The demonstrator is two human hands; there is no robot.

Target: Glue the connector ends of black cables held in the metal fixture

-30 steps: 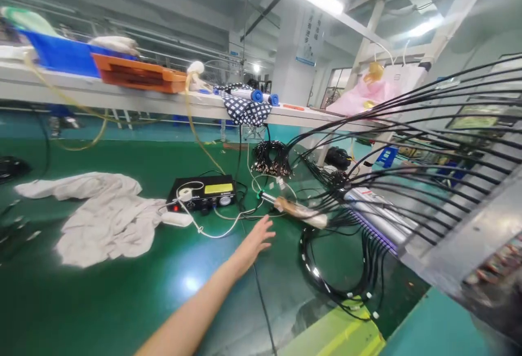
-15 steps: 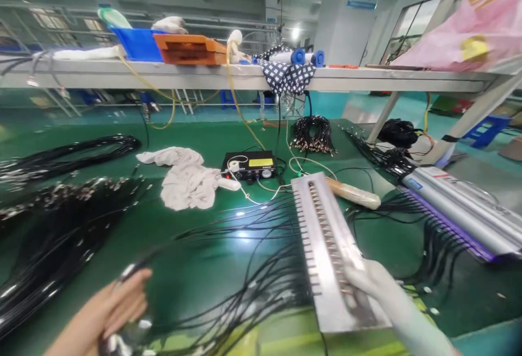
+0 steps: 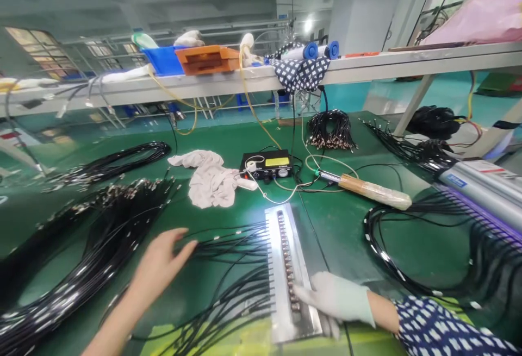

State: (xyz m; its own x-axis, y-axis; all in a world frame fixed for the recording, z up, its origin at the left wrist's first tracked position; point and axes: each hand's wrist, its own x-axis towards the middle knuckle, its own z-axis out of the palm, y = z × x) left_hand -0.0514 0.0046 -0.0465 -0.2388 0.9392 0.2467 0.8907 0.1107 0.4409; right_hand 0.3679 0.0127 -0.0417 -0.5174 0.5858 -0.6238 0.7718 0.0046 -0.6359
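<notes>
My right hand (image 3: 326,296), in a pale glove, grips the lower right side of a slotted metal plate (image 3: 300,261), its thumb on top. The plate lies on the green mat, with a row of small metal connector ends along its middle. Black cables (image 3: 240,288) fan out leftward from its slots. My bare left hand (image 3: 163,258) is open, thumb and forefinger apart, beside the cables left of the plate; its other fingers are partly hidden.
Large bundles of black cable (image 3: 122,231) lie at left. Behind are a white cloth (image 3: 212,182), a black control box (image 3: 267,166) and a wrapped-handle tool (image 3: 371,190). A silver fixture (image 3: 485,198) holds cables at right. A shelf (image 3: 228,80) with bins spans the back.
The metal plate and my right hand have moved left and down onto the mat. My left hand has opened, let go of the cables it gripped, and moved up and right.
</notes>
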